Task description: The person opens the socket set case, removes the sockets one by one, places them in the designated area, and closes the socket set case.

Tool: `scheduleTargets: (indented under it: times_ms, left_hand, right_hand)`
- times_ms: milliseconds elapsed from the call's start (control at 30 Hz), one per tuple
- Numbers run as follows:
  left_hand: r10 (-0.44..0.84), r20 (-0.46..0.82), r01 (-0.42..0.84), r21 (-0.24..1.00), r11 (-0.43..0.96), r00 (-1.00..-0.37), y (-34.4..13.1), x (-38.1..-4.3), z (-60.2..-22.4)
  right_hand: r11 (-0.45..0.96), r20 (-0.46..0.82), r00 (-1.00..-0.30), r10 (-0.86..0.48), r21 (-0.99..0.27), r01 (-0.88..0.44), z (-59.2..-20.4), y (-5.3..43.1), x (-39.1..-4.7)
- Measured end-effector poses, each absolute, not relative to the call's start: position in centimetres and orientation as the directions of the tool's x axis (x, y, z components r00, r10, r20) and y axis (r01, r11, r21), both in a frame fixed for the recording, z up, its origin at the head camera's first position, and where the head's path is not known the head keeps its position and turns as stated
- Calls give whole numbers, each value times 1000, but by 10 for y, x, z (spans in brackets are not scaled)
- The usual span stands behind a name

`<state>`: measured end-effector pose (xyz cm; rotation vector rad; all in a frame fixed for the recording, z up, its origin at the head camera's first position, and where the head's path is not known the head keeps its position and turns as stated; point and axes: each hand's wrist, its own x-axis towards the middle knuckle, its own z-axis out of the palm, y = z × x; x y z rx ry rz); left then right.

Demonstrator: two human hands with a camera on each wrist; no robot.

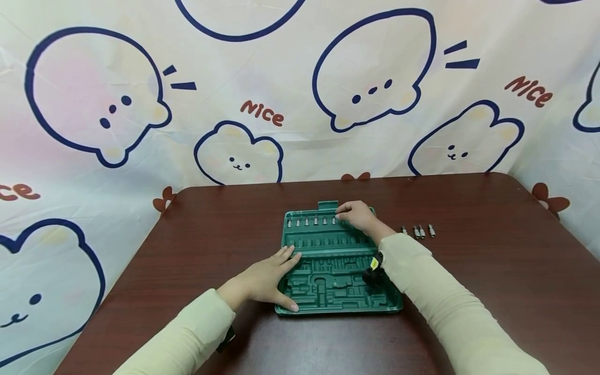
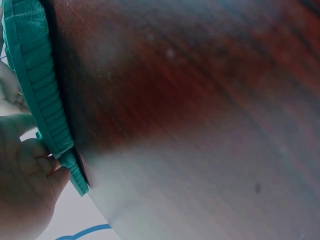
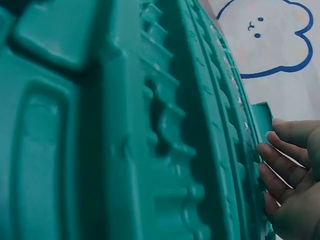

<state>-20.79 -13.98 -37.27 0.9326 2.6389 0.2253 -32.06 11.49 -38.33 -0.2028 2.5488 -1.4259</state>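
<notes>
Green case (image 1: 335,253) lies open, left hand (image 1: 262,278) touching its left edge.

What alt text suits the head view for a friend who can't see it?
A green case lies open on a brown table, a person's left hand on its left edge and right hand at its far end, where small metal pieces sit in a row. Similar loose pieces lie to the right; a cloth with cartoon faces hangs behind.
</notes>
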Motion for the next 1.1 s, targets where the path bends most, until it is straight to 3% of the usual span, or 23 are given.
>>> scheduleTargets:
  times_ms: [500,867,1100]
  left_hand:
    - [639,-249,588,253,768,-728,-139,-208,-373]
    - [641,-256,586,262,767,-724,-139,-208,-374]
    - [643,-246,591,258,765,-725,-139,-208,-374]
  right_hand:
    - [681,-103,-957,-272,-723,-115,-386,99,-328]
    - [569,-141,-980,-140,-821,37,-390,97,-327]
    - [476,-112,-987,-116,-878,43,-389,96,-327]
